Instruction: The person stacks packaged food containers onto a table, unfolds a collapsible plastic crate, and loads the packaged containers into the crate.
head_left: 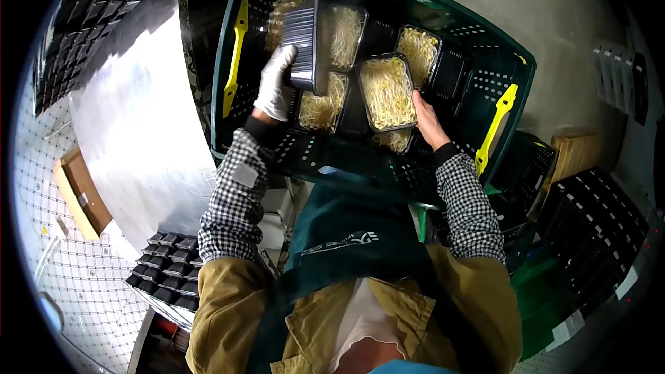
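Observation:
My left hand [276, 84], in a white glove, grips a black plastic tray [300, 45] tipped on its side, its ribbed underside showing; its contents are hidden. Bare at the fingers, my right hand [429, 121] holds a tray of bean sprouts [386, 93] by its right edge, sprouts facing up. Both trays are inside a dark green crate [377, 173]. Around them lie more sprout trays: one at the top centre [346, 38], one at the right [418, 50] and one below my left hand's tray [322, 107]. Another tray [393, 140] is partly covered by the one in my right hand.
Yellow handles [237, 59] mark the crate's two ends. A metal table [138, 104] stands to the left, with stacked black trays [166, 270] below it. An open cardboard box [83, 194] lies farther left. Dark crates [592, 228] stand at the right.

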Available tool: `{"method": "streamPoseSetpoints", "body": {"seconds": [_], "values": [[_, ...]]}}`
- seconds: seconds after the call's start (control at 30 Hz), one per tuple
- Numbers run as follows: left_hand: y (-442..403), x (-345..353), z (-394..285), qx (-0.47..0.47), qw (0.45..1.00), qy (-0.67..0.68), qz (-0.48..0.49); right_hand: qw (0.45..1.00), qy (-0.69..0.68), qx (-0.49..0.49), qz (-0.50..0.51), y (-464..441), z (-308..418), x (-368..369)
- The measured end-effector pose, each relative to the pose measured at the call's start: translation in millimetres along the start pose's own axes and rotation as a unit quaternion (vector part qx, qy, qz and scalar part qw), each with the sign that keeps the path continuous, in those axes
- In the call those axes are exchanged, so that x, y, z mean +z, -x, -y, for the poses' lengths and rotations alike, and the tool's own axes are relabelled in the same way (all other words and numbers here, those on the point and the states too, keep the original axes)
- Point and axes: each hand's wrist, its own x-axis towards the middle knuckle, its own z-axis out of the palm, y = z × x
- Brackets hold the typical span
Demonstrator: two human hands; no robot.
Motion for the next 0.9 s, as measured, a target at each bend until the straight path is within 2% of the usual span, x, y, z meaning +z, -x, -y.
{"method": "streamPoseSetpoints", "body": {"seconds": [0.03, 0.07, 0.1, 0.17, 0.23, 0.27, 0.3, 0.33, 0.37, 0.43, 0.47, 0.5, 0.53, 0.6, 0.63, 0.73, 0.77, 0.8, 0.83, 0.87, 0.9], "values": [[3.5, 7.5, 9.6, -0.075, 0.992, 0.095, 0.022, 1.0, 0.002, 0.022, -0.008, -4.0, -2.8, 2.4], [-2.1, 11.0, 28.3, -0.157, 0.965, 0.2, 0.064, 0.998, 0.055, 0.007, -0.042, -4.4, -1.4, 10.8], [-8.8, 13.9, 48.7, -0.237, 0.918, 0.3, 0.104, 0.998, 0.037, -0.002, -0.058, -3.7, 3.2, 17.1], [-5.4, 32.8, 73.3, -0.267, 0.933, 0.237, 0.049, 0.995, 0.001, -0.016, -0.095, 3.1, 21.3, 21.6], [-16.5, 19.4, 112.9, -0.29, 0.906, 0.304, 0.055, 0.99, -0.12, 0.025, -0.063, 2.1, 29.2, 18.0], [-21.2, 13.1, 123.5, -0.277, 0.938, 0.201, 0.05, 0.993, -0.072, -0.026, -0.093, -5.4, 18.9, 19.3], [-24.3, 13.1, 127.8, -0.258, 0.964, 0.054, -0.018, 0.989, -0.024, -0.077, -0.122, -6.5, 18.8, 25.8], [-25.1, 8.4, 129.6, -0.163, 0.974, -0.152, 0.047, 0.983, -0.045, -0.095, -0.15, -6.5, 17.9, 32.5], [-24.9, 2.8, 131.3, -0.058, 0.928, -0.351, 0.108, 0.983, -0.019, -0.102, -0.15, -6.2, 19.9, 32.0], [-13.4, 8.4, 130.1, -0.044, 0.963, -0.263, -0.045, 0.982, 0.029, -0.115, -0.147, -1.4, 30.7, 36.5], [-20.1, -5.6, 134.1, 0.07, 0.803, -0.59, -0.034, 0.979, 0.095, -0.089, -0.156, 5.7, 39.8, 36.8], [-17.3, -1.7, 131.3, 0.015, 0.873, -0.488, -0.011, 0.974, 0.107, -0.14, -0.142, 6.5, 43.3, 41.1], [-14.5, 3.9, 129.6, -0.04, 0.926, -0.374, 0.012, 0.982, 0.061, -0.134, -0.121, 11.4, 45.3, 45.1], [-15.1, 13.9, 125.6, -0.14, 0.981, -0.124, 0.053, 0.989, -0.021, -0.095, -0.107, 14.3, 46.9, 61.4], [-18.0, 14.4, 126.3, -0.162, 0.977, -0.129, 0.051, 0.993, 0.059, -0.071, -0.076, 15.0, 49.2, 57.9], [-14.9, 18.8, 126.3, -0.054, 0.98, -0.174, 0.082, 0.992, -0.049, -0.103, -0.056, 18.5, 46.4, 54.1], [-4.0, 25.2, 106.0, -0.035, 0.966, -0.217, 0.136, 0.994, -0.067, -0.074, -0.041, 26.9, 50.7, 48.0], [-0.8, 22.0, 107.3, 0.093, 0.911, -0.394, 0.077, 0.993, -0.075, -0.085, -0.016, 41.7, 61.9, 44.5], [33.5, 43.2, 64.7, 0.101, 0.886, -0.451, 0.032, 0.99, -0.071, -0.122, 0.007, 58.2, 81.1, 47.7], [54.3, 48.7, 48.1, 0.12, 0.873, -0.472, -0.002, 0.989, -0.045, -0.137, 0.027, 90.2, 116.3, 59.1], [69.9, 42.9, 41.8, 0.186, 0.876, -0.444, -0.022, 0.981, -0.124, -0.132, 0.065, 93.1, 120.0, 62.5]]}}
